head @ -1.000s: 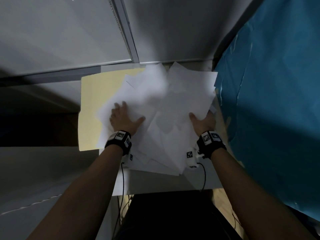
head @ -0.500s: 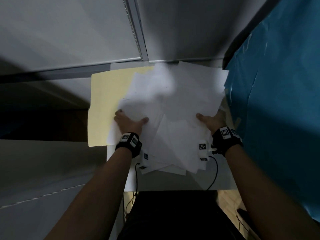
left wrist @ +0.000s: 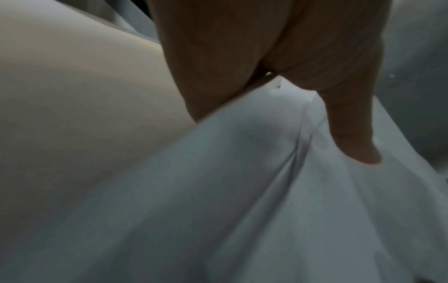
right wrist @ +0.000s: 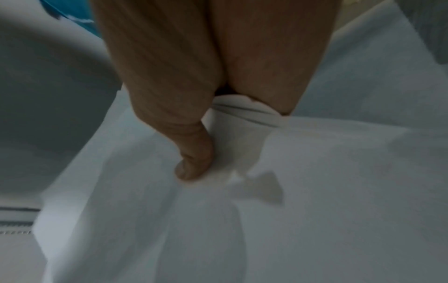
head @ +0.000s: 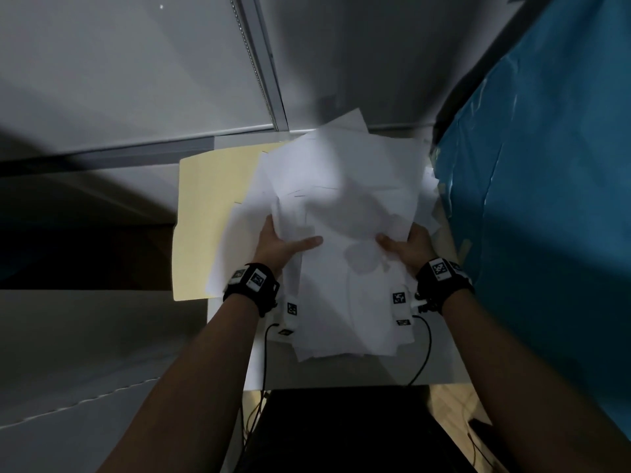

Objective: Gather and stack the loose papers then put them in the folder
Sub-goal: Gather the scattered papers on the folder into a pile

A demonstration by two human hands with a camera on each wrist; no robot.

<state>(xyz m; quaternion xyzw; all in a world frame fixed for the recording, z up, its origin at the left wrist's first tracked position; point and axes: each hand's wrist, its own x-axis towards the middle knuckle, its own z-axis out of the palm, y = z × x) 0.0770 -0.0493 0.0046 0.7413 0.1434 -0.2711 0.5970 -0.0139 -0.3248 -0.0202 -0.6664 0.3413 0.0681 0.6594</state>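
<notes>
Dim room — grey wall panels point(head: 136, 80) ahead; blue sheeting point(head: 546, 199) at right; wooden floor point(head: 454, 404) below.

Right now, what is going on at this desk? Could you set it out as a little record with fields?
activity: gathering loose sheets into one pile
left hand: grips the left side of the white papers, thumb on top
right hand: grips the right side of the pile, thumb on top
papers: uneven, edges fanned out, not yet squared
folder: cream, lies flat on the left, partly under the papers
table: white, holds papers and folder
right of table: blue sheeting
papers in folder: not yet
</notes>
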